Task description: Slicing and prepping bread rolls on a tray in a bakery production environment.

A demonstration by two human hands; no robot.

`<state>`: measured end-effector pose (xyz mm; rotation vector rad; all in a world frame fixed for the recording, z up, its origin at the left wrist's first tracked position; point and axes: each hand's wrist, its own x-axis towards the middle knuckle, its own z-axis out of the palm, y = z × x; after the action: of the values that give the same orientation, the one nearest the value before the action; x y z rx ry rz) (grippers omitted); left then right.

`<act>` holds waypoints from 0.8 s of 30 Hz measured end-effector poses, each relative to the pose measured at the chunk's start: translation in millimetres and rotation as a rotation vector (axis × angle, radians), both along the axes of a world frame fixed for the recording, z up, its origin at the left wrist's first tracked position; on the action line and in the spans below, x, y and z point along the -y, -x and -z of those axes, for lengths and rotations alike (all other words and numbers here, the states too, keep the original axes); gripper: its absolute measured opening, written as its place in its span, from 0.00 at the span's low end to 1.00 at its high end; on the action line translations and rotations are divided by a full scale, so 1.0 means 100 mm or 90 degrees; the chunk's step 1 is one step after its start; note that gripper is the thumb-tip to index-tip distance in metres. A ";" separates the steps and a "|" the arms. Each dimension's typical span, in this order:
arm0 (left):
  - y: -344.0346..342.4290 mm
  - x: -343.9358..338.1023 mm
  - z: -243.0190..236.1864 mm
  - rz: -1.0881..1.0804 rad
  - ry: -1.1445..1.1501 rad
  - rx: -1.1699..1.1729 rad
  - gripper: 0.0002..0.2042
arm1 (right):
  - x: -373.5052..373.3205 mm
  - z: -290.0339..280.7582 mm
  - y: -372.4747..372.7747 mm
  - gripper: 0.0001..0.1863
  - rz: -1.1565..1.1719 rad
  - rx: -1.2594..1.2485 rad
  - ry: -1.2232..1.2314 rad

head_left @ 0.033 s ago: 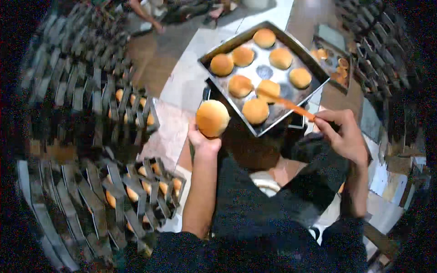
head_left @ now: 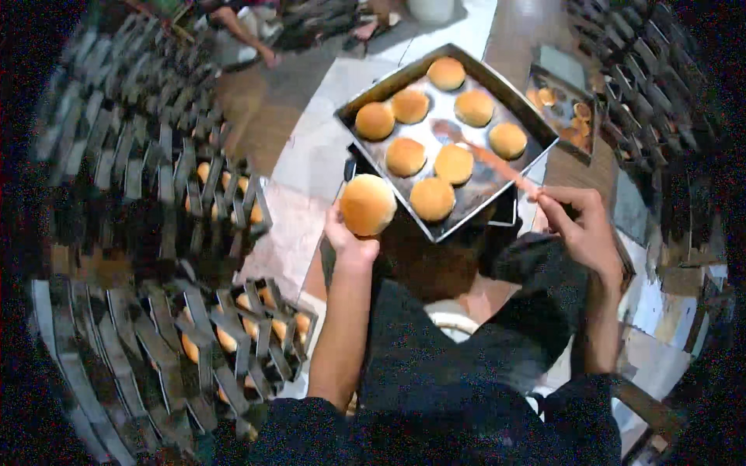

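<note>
My left hand (head_left: 348, 242) holds up a round golden bun (head_left: 367, 204) just off the near left corner of a metal baking tray (head_left: 497, 78). Several more golden buns (head_left: 432, 199) lie on the tray. My right hand (head_left: 584, 231) grips the orange handle of a spatula (head_left: 497, 165). Its blade rests on a bare patch in the middle of the tray, between the buns.
Dark wire racks (head_left: 225, 202) holding buns curve along the left. A lower rack (head_left: 256, 326) sits by my left forearm. A smaller tray of baked pieces (head_left: 563, 105) lies at the right, with more racks behind it. Another person's arm (head_left: 245, 35) shows at the top left.
</note>
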<state>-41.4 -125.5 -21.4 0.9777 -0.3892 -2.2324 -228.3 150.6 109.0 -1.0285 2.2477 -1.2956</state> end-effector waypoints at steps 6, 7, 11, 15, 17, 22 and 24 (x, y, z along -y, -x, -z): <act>1.46 0.27 0.12 0.195 0.186 -0.002 0.19 | -0.16 1.11 0.41 0.13 0.315 0.180 0.203; 1.68 0.19 0.07 0.153 0.210 0.192 0.21 | -0.19 1.20 0.45 0.13 0.326 0.193 0.194; 1.93 0.13 0.38 0.202 0.765 0.330 0.19 | -0.20 1.33 0.62 0.13 0.345 0.118 0.180; 2.05 -0.22 0.55 0.512 1.080 0.564 0.26 | -0.23 1.18 0.74 0.12 0.344 0.172 0.217; 2.14 -0.40 0.46 0.571 1.096 0.606 0.26 | -0.29 1.21 0.79 0.11 0.342 0.208 0.254; 2.75 -0.66 0.38 0.543 1.145 0.454 0.27 | -0.38 1.10 0.83 0.09 0.368 0.312 0.341; 3.14 -0.48 0.65 0.647 1.079 0.491 0.28 | -0.30 1.11 0.83 0.11 0.354 0.294 0.377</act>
<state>-355.1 -77.2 -86.1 0.5001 -2.8864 -1.0335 -311.3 180.8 -2.4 -0.1747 1.8728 -2.2441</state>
